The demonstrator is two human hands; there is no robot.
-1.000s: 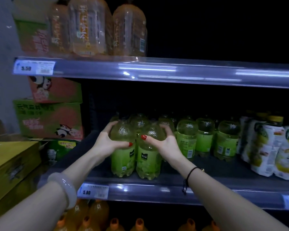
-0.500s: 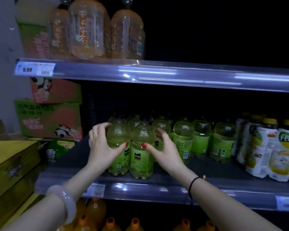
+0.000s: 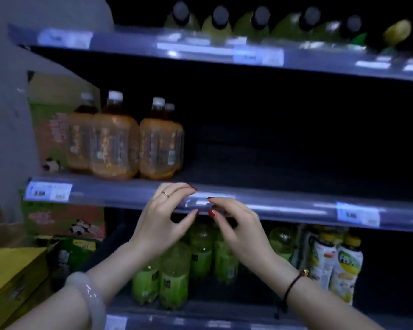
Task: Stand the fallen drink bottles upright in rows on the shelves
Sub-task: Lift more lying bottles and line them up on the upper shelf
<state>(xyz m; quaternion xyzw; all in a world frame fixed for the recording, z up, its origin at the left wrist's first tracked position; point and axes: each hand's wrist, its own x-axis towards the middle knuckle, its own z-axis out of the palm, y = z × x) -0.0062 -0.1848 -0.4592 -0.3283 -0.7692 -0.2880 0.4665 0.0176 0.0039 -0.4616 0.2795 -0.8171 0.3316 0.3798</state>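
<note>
Hands off the green bottles, lifted to the shelf above.
Left hand (image 3: 163, 219) and right hand (image 3: 236, 222) hover open and empty; green bottles (image 3: 174, 275) stand upright below; orange bottles (image 3: 126, 144) stand far left.

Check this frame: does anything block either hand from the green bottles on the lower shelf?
Nothing visible does. The left hand and right hand are both empty, fingers loose, raised in front of the middle shelf's rail. The green bottles stand just below and behind them with open space between.
</note>
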